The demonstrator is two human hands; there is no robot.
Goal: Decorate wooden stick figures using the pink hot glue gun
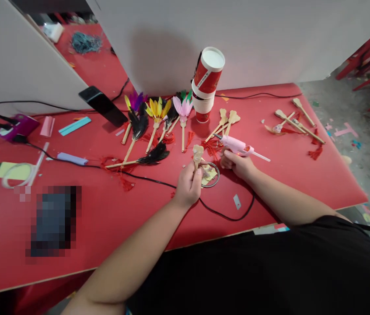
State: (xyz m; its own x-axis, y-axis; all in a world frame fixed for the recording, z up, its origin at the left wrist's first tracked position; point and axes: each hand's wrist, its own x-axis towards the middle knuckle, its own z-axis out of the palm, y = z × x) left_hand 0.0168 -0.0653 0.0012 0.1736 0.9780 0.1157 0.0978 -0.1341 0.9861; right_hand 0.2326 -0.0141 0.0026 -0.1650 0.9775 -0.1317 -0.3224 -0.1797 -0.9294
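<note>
My left hand (188, 186) is closed round the handle of a pale wooden stick (198, 153) with a wide shaped head, held upright. To its right, my right hand (239, 165) grips a pink hot glue gun (235, 144); its dark nozzle points left, above the stick's head, and a glue stick sticks out of its rear. Between my hands a grey ring (217, 178) lies around a yellowish scrap (208, 174). Just beyond them rest several bare wooden sticks (232, 117) with red tassels. Feathered sticks, among them a yellow one (158, 111) and a pink one (183, 107), lie farther left.
Stacked red-and-white paper cups (209, 72) stand near the white partition (253, 39). A dark phone (102, 105) leans at the left. A black cable (152, 178) crosses the red table (122, 236). More sticks (303, 111) lie right, and a purple box (19, 127) sits far left.
</note>
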